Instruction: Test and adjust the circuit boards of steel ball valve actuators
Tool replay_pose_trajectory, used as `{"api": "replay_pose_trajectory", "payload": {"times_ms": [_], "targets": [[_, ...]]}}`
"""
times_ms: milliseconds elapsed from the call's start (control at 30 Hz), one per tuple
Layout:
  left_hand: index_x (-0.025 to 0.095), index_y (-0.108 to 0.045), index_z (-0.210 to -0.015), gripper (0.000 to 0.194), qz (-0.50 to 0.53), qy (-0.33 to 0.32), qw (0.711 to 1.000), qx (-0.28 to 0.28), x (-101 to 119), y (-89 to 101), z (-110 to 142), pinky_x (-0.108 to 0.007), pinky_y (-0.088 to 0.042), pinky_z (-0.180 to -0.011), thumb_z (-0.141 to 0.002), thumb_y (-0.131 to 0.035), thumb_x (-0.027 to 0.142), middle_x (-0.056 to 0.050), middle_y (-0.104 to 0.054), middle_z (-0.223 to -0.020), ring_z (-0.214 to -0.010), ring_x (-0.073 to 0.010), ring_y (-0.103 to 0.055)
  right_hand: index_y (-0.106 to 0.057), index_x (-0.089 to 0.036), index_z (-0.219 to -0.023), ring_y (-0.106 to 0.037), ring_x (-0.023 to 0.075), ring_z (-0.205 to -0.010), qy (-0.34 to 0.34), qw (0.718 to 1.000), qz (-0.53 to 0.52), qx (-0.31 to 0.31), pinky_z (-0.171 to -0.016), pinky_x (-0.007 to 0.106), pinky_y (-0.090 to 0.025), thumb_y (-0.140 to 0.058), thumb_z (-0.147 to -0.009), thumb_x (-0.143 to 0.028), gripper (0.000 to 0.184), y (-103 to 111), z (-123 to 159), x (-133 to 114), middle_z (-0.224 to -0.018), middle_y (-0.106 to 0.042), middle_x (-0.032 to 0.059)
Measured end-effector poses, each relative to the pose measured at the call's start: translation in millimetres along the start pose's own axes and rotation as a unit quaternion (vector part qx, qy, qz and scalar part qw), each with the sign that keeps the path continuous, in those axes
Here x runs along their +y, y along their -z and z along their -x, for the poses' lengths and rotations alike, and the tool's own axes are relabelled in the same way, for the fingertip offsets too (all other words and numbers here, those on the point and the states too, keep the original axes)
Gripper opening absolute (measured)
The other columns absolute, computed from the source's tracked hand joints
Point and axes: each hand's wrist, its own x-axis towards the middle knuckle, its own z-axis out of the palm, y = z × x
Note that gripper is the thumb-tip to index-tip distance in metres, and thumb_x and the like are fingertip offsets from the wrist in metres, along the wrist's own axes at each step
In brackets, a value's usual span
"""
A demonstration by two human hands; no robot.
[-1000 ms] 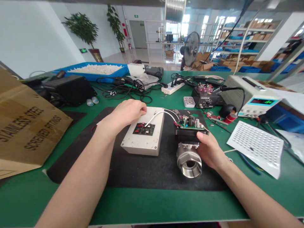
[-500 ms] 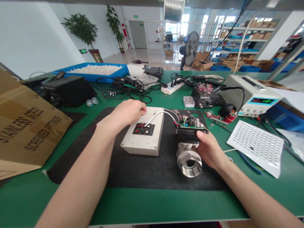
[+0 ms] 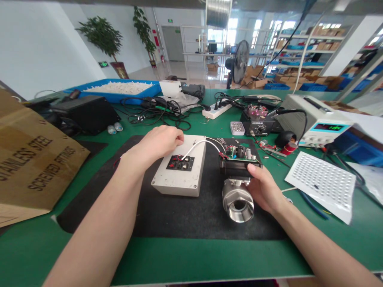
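Observation:
My left hand [image 3: 167, 141] is closed over the far left edge of a light grey box [image 3: 176, 184], its fingers curled; whatever they hold or press is hidden beneath them. On top of the box sits a black terminal panel [image 3: 180, 163] with red, black and white push terminals. A white cable [image 3: 199, 144] arches from the panel to a green circuit board [image 3: 241, 154]. That board lies exposed in the black housing of a motorized ball valve [image 3: 238, 199], whose steel body has its threaded opening towards me. My right hand [image 3: 265, 185] grips the housing from the right.
Beneath the work lies a black mat [image 3: 167, 223] on a green bench. A cardboard box [image 3: 38, 159] stands at left. At right are a power supply [image 3: 317, 119], a soldering station [image 3: 257, 125] and a white perforated sheet [image 3: 323, 185]. Tangled cables [image 3: 158, 113] lie behind.
Both hands, the box and the valve hold their places. The power supply's display reads differently, and the whole view has shifted very slightly.

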Motion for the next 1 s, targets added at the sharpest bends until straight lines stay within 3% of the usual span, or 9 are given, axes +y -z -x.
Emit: {"api": "replay_pose_trajectory", "payload": {"times_ms": [1000], "targets": [[0.029,-0.078,-0.094,0.023,-0.002,0.009,1.0,-0.011,3.5,3.8,0.6,-0.03,-0.046,-0.077,-0.092,-0.055,0.036,-0.003,-0.08,-0.1,-0.094,-0.0255,-0.072,-0.065,-0.028,-0.132,-0.068,0.0333,-0.123,-0.003,1.0,0.005,0.003,-0.109,0.051,-0.05,-0.078,-0.087,-0.039,0.048,-4.2,1.4,-3.2,-0.133,-0.073,0.0059]]}}
